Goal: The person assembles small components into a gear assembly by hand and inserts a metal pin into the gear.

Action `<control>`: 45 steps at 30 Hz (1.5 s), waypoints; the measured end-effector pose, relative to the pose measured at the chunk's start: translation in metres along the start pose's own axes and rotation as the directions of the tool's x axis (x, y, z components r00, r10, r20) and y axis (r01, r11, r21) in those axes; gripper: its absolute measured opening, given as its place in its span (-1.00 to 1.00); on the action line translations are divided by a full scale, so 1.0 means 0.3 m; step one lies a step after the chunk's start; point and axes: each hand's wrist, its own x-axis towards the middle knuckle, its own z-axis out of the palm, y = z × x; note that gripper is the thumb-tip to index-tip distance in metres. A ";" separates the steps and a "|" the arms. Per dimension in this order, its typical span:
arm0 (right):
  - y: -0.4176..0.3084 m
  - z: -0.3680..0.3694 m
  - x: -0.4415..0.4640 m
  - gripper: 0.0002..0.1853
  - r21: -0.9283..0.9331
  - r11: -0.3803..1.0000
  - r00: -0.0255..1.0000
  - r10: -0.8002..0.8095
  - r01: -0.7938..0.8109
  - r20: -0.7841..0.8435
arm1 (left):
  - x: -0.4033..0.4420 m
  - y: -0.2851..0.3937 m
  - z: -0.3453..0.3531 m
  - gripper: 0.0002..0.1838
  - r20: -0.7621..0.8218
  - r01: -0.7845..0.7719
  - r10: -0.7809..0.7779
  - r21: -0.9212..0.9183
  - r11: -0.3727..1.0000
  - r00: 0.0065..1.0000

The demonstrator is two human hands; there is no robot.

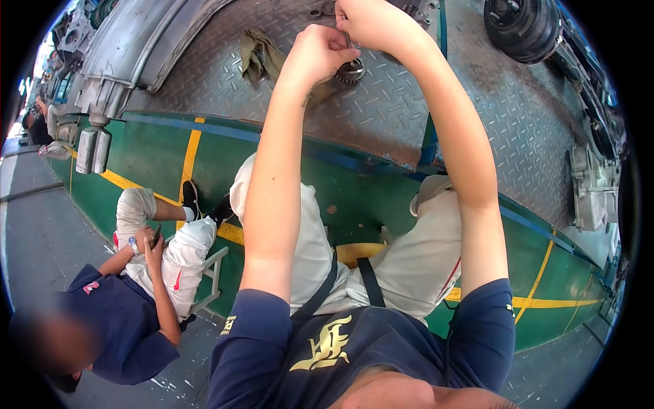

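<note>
At the top centre, my left hand (319, 53) is closed, thumb and fingers pinched on a thin metal part (348, 41) that stands up from a toothed metal gear (351, 71). The gear rests on the diamond-plate metal table (388, 102). My right hand (361, 22) is beside it, its fingers pressed together near the upper end of the same part; what they grip is hidden. Left of my hands an olive-brown cloth (261, 54) lies crumpled on the table.
A large metal housing (136, 48) stands at the upper left. A black drum (521, 31) and a metal casing (594, 187) are at the right. Small rings (315, 13) lie behind my hands. A seated person (129, 320) holds a phone at the lower left.
</note>
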 end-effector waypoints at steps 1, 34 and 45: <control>-0.011 -0.013 -0.006 -0.85 0.016 1.000 1.000 -0.001 0.000 0.019 | 0.005 -0.007 0.002 -0.72 0.006 0.025 -0.025 -0.015 1.000 1.000; -0.091 -0.081 -0.074 -0.90 0.110 0.992 0.998 0.066 -0.065 -0.007 | -0.035 0.072 -0.048 -0.74 0.056 0.010 -0.015 0.092 0.996 0.998; 0.028 -0.094 -0.055 -0.90 0.246 0.887 0.897 0.306 -0.390 0.318 | -0.018 0.118 -0.022 -0.78 0.064 0.058 -0.068 0.145 0.988 0.996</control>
